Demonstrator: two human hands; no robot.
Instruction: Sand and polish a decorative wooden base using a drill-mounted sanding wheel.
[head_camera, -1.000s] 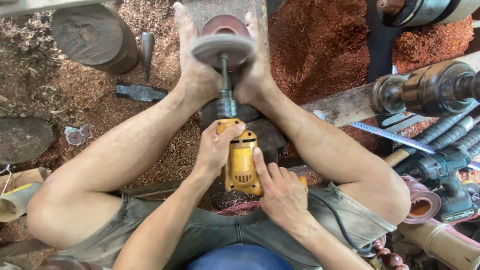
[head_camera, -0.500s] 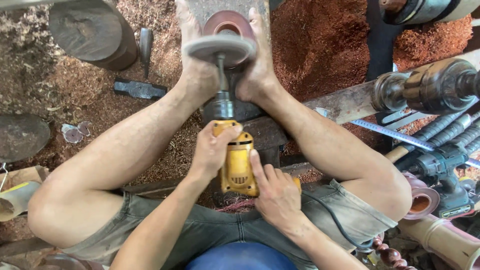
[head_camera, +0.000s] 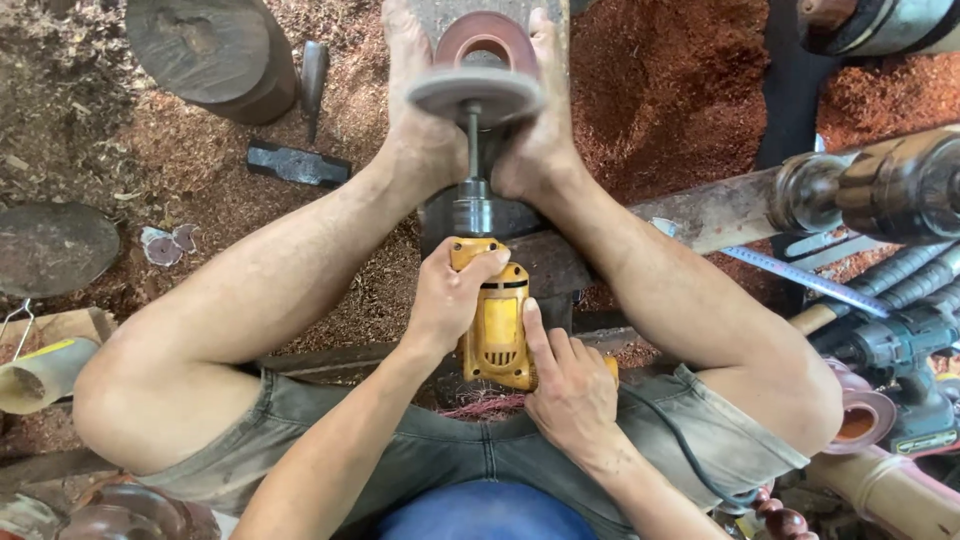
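I sit with both hands on a yellow electric drill (head_camera: 496, 322) that points away from me. My left hand (head_camera: 450, 292) wraps its front part near the chuck. My right hand (head_camera: 568, 392) holds the rear handle, forefinger along the body. A round sanding disc (head_camera: 476, 94) sits on the drill's shaft, just in front of a reddish wooden bowl-like piece (head_camera: 486, 37). My two bare feet clamp that piece from either side on a block.
Red and brown sawdust covers the ground. A dark hammer head (head_camera: 296, 164) and a chisel (head_camera: 313, 80) lie at the upper left beside a log round (head_camera: 210, 55). Turned wooden posts (head_camera: 880, 190), a tape measure (head_camera: 800, 275) and a cordless drill (head_camera: 905, 350) crowd the right side.
The drill and disc shifted slightly to the right and a little nearer the wooden piece; the disc looks blurred as if spinning. Both hands keep their grip.
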